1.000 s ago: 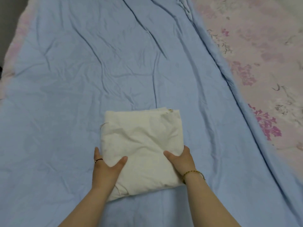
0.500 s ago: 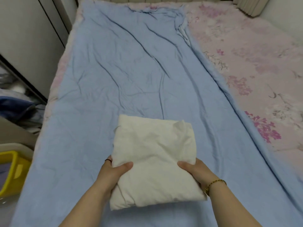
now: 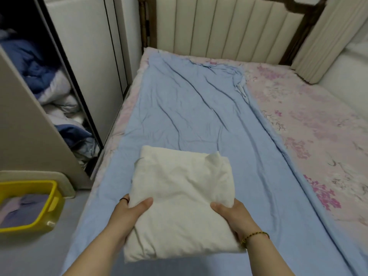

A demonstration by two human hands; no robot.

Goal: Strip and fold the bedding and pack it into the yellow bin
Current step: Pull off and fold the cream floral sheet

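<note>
1. Since the earlier frame the view has lifted: the headboard (image 3: 219,26) and the wardrobe (image 3: 89,46) now show, and the yellow bin (image 3: 56,206) shows more fully. The folded white bedding (image 3: 183,192) stays in both grips.
2. The blue sheet (image 3: 189,116) lies creased over the left part of the bed. The pink floral sheet (image 3: 308,126) lies bare to its right.
3. The wardrobe stands open left of the bed, with blue and white quilts (image 3: 39,66) bundled inside.
4. The folded white bedding sits over the near end of the blue sheet. Whether it touches the sheet cannot be told.
5. The yellow bin stands on the floor (image 3: 39,251) at lower left, well apart from the folded bedding. Bluish fabric (image 3: 23,208) lies inside it.
6. The left grip (image 3: 129,212) clamps the bundle's left edge, thumb on top.
7. The right grip (image 3: 235,216) clamps the right edge, thumb on top.
8. A beaded bracelet (image 3: 254,235) circles the right wrist.
9. A dark ring (image 3: 124,199) sits on a left finger.
</note>
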